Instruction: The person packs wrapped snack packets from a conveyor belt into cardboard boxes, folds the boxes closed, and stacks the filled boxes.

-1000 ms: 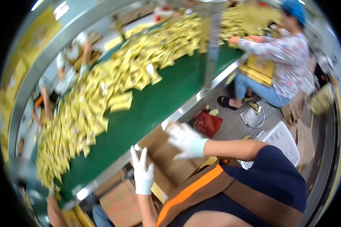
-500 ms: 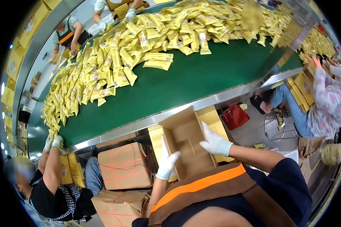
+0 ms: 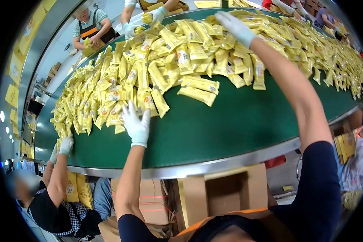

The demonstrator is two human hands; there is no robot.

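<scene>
A long heap of yellow packets (image 3: 183, 56) lies on the green table surface (image 3: 230, 121). My left hand (image 3: 136, 124), in a white glove, is at the heap's near edge with its fingers spread, touching or just above the packets. Farther off, my right hand (image 3: 234, 27), also gloved, reaches over the top of the heap with its fingers extended. Neither hand holds anything that I can see. An open cardboard box (image 3: 226, 193) stands below the table's near edge, in front of my body.
A metal rim (image 3: 213, 167) runs along the table's near side. At the left a co-worker (image 3: 64, 189) handles packets; other co-workers (image 3: 93, 25) work across the table. Taped brown parcels (image 3: 149, 197) are at the lower left, a seated person (image 3: 355, 161) at the right.
Both my hands have left the box and moved up over the table to the packets. The box now sits lower, close to my body. The view has shifted toward the table.
</scene>
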